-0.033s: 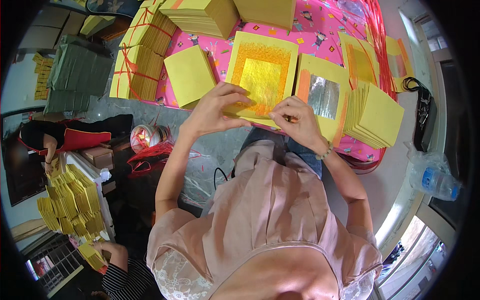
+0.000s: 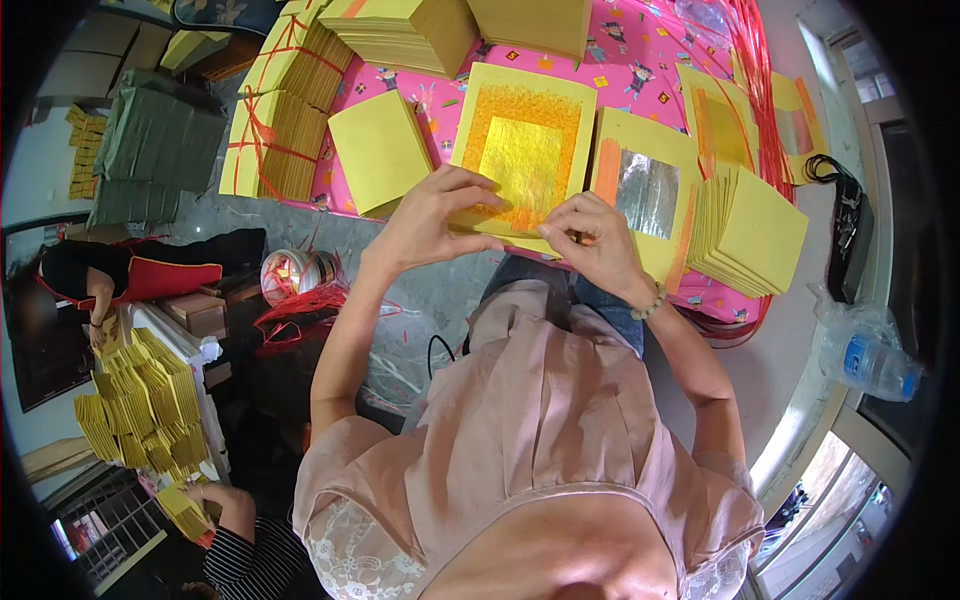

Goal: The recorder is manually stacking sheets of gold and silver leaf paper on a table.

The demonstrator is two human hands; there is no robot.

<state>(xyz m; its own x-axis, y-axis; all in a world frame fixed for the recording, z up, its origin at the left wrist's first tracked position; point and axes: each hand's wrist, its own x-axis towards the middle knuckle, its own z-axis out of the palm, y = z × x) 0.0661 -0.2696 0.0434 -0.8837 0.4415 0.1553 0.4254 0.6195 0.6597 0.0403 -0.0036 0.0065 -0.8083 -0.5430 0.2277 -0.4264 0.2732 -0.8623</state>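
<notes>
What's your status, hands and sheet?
Left hand open. Right hand, grip unclear. Both at near end of gold-patched sheet. Silver-patched sheet close on its right.

One gold-square sheet [image 2: 525,165] is counted. At its bottom edge, two hands are seen: one left hand [image 2: 432,215] and one right hand [image 2: 605,250]. To the left of the gold-square sheet, one small yellow pile [image 2: 380,148] is found, and past that at least two red-tied bundles [image 2: 265,145] can be counted. Above it, two big yellow piles [image 2: 410,35] are seen. Just to its right, one silver-square sheet [image 2: 648,195] is found. Farther right of it, one fanned pile [image 2: 755,230], two more shiny-patch sheets [image 2: 725,130] and one clear bottle [image 2: 870,365] are counted. Down and left of it, one bucket [image 2: 295,272] and two other people [image 2: 245,545] are seen.
</notes>
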